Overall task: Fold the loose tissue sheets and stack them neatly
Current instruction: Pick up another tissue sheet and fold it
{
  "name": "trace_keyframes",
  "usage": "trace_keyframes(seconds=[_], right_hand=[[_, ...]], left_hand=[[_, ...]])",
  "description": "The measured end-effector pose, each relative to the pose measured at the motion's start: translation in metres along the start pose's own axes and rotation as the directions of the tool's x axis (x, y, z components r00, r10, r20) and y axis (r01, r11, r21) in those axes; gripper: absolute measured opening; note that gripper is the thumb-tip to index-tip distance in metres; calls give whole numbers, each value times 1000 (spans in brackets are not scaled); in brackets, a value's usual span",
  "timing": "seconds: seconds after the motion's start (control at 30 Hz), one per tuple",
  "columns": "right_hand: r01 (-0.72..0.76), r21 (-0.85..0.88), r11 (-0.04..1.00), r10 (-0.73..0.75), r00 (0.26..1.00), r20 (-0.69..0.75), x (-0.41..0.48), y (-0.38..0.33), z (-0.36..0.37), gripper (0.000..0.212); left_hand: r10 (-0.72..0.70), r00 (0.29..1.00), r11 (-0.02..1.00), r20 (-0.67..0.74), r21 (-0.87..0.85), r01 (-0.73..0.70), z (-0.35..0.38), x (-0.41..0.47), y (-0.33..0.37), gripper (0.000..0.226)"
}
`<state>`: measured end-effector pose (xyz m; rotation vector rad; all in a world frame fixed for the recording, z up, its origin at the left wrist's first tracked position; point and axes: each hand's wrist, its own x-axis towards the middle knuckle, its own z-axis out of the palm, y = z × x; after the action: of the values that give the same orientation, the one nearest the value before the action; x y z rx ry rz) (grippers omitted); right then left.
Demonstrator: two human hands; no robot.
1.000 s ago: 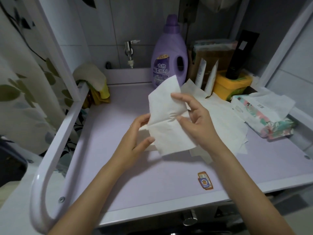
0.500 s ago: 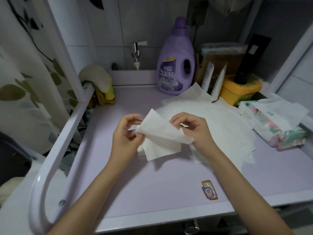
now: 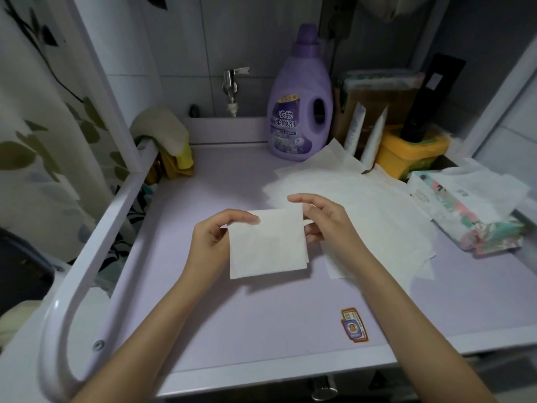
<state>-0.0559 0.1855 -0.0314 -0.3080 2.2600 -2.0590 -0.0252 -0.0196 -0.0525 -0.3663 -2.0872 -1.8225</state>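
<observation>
1. Head view — the folded white square tissue sheet (image 3: 267, 245) is up off the lavender tabletop (image 3: 232, 315), held between both hands.
2. Left hand (image 3: 212, 237) pinches the top left corner, thumb on the front, fingers curled behind.
3. Right hand (image 3: 328, 225) nips the right edge between thumb and lower fingers — forefinger stretched out straight above it.
4. Loose white tissue sheets (image 3: 363, 205) lie spread flat just beyond, beside a floral soft tissue pack (image 3: 465, 216).

left hand (image 3: 209, 239) partly behind folded tissue (image 3: 267, 245), curtain (image 3: 29, 141) cropped left
</observation>
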Motion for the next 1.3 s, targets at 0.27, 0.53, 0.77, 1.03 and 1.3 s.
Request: trace_keyframes(seconds=[0.27,0.53,0.77,1.03,1.3], right_hand=[[0,12,1000,0,1000,-30,2,13,4,19],[37,55,998,-37,999,13,-1,9,6,14],[-40,-67,997,48,990,129,-2,8,2,14],[-110,-71,991,104,991,-88,9,19,2,22],[-142,-127,982,133,988,-77,9,27,2,36]], left_hand=[[-51,998,996,34,-70,53,-2,0,-2,36],[-151,985,988,-82,2,152,-2,3,-3,14],[-111,975,991,-193,49,122,-6,5,0,18],[-257,954,961,-153,67,269,-11,9,-9,19],[-214,963,945,-165,215,246,-13,9,-11,13]])
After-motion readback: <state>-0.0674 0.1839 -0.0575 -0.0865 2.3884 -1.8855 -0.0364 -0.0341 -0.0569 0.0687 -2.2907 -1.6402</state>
